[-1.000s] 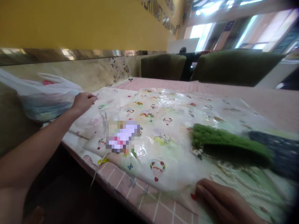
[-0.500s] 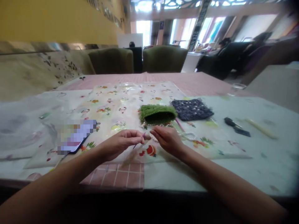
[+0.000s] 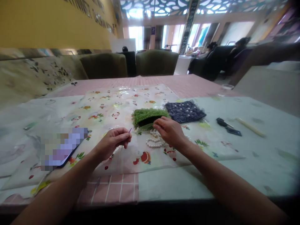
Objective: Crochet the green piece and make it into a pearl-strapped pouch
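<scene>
My left hand is closed, pinching a thin purple stick whose lower end pokes out below the fingers. Its exact kind is too small to make out. To the right, my right hand has its fingers pinched at the front rim of a fuzzy green pouch. The pouch lies with its dark mouth gaping toward me. A string of white pearl beads rests on the table in front of it, partly hidden by my right hand. Beside the pouch lies a dark blue-grey knitted piece dotted with pearls.
A phone with a blurred screen lies at left near clear plastic. On the right are a black key, a dark tag and a pale yellow stick. A clear cup stands farther back. Chairs line the far side.
My right hand has moved away from my left hand to the pouch's rim. The left hand still pinches the purple stick and is now farther left. The camera view has shifted.
</scene>
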Demonstrator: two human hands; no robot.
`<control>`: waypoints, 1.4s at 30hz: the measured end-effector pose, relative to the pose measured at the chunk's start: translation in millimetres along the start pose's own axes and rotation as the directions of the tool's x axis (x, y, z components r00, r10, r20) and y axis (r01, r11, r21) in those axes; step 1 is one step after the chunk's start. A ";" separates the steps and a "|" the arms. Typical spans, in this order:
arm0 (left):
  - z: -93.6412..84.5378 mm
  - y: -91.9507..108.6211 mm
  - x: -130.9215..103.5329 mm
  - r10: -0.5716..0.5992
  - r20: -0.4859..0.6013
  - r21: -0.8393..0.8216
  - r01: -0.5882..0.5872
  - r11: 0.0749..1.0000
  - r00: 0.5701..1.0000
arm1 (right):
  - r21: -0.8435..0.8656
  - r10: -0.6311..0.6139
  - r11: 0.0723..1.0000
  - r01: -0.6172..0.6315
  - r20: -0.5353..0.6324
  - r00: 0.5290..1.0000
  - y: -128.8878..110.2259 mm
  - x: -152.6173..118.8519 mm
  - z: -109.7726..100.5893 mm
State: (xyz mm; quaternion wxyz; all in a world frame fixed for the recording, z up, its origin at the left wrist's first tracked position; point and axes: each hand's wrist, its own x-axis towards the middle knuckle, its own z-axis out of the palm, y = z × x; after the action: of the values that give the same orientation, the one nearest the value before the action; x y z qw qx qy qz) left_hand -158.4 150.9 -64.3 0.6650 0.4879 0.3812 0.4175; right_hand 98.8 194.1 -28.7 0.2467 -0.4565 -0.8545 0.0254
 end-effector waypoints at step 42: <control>20.8 -19.5 -7.3 0.026 -0.192 0.067 -0.014 0.998 0.981 | 0.847 0.357 0.273 -0.456 0.351 0.866 -49.8 -26.0 21.5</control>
State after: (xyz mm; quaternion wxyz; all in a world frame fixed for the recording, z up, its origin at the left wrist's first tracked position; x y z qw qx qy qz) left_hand -138.5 133.8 -77.6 0.6045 0.4704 0.4524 0.4568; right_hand 62.9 148.5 -44.5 0.4005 -0.4458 -0.5616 0.5705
